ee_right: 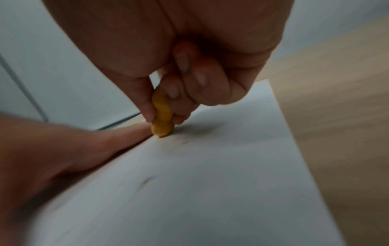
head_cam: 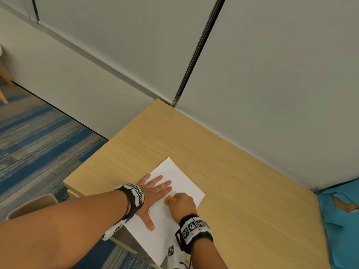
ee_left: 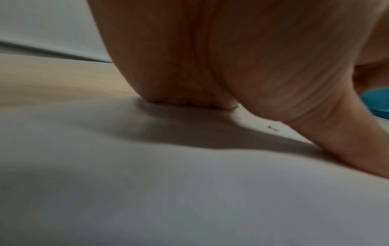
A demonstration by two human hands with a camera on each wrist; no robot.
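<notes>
A white sheet of paper [head_cam: 178, 183] lies on the light wooden table [head_cam: 242, 181]. My left hand [head_cam: 155, 191] lies flat on the paper [ee_left: 189, 183] with its fingers straight and spread, pressing it down. My right hand [head_cam: 181, 203] pinches a small yellow-orange object [head_cam: 171, 199], perhaps an eraser or crayon. In the right wrist view the thumb and fingers grip the yellow-orange object [ee_right: 161, 116], and its tip touches the paper [ee_right: 210, 183] right beside a fingertip of my left hand [ee_right: 73, 149]. Faint marks show on the sheet.
A grey partition wall [head_cam: 272, 74] runs along the table's far edge. Something blue and torn [head_cam: 340, 220] lies at the table's right end. Blue striped carpet [head_cam: 38, 142] lies left of the table, and a chair back [head_cam: 33, 204] stands beneath my left arm.
</notes>
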